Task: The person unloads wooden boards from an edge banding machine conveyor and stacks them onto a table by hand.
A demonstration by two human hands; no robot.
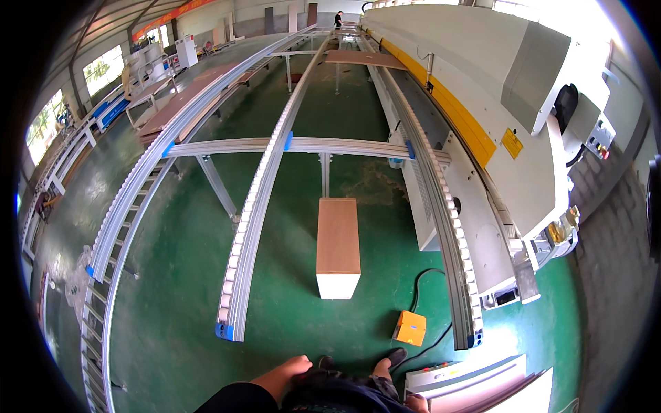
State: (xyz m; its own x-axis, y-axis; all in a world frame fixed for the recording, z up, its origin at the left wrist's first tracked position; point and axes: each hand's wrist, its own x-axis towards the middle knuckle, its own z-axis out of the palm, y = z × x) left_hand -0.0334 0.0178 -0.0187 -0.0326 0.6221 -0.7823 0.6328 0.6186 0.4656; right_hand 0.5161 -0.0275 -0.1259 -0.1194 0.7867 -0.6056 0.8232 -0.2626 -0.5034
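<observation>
My left hand (pixel 297 365) hangs low in front of my body with its fingers curled in, and nothing shows in it. At the lower edge, my right hand (pixel 416 403) is only partly visible beside a stack of panels (pixel 475 389); its fingers are hard to make out. Ahead of me run long aluminium rails with white rollers, a middle rail (pixel 256 199) and a right rail (pixel 441 199). Between them on the floor stands a box-like block (pixel 338 237) with a brown top and a white front. Farther off, a brown panel (pixel 365 59) lies across the rails.
A long white machine (pixel 475 62) with a yellow strip lines the right side. A yellow foot pedal (pixel 410 327) with a black cable lies on the green floor. A crossbar (pixel 344 146) joins the rails. Brown boards (pixel 182 103) lie stacked at left; a person (pixel 338 19) stands far back.
</observation>
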